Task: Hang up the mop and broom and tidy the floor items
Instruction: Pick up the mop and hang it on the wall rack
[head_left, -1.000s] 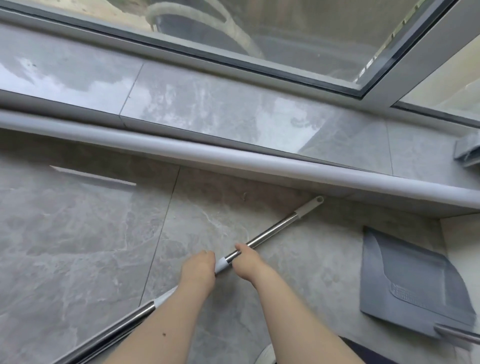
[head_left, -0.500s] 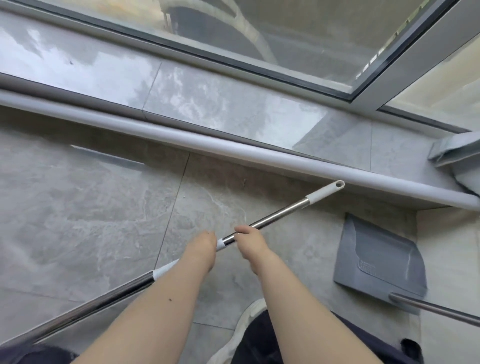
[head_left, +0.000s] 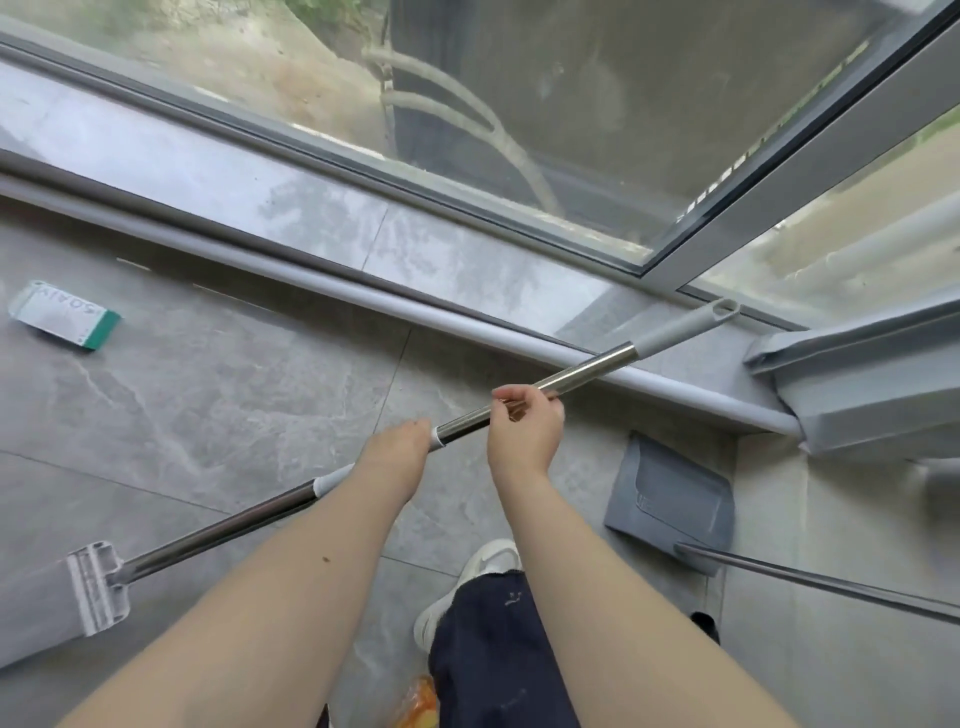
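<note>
A person's left hand (head_left: 397, 451) and right hand (head_left: 524, 426), fingers wrapped around the mop (head_left: 587, 370) pole at frame centre, hold it slanting above the floor; the long, stiff metal shaft looks slippery, so its grey collar seems the safer hold.

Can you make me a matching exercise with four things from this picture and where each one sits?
Things
1. long steel mop handle
2. grey plastic dustpan
3. small green and white box
4. white sneaker

Places
A. flat on the tiles, far left
B. on the floor at right, below the sill
C. held in the left hand and right hand
D. bottom centre, below the forearms

Pairs: 1-C, 2-B, 3-A, 4-D
</note>
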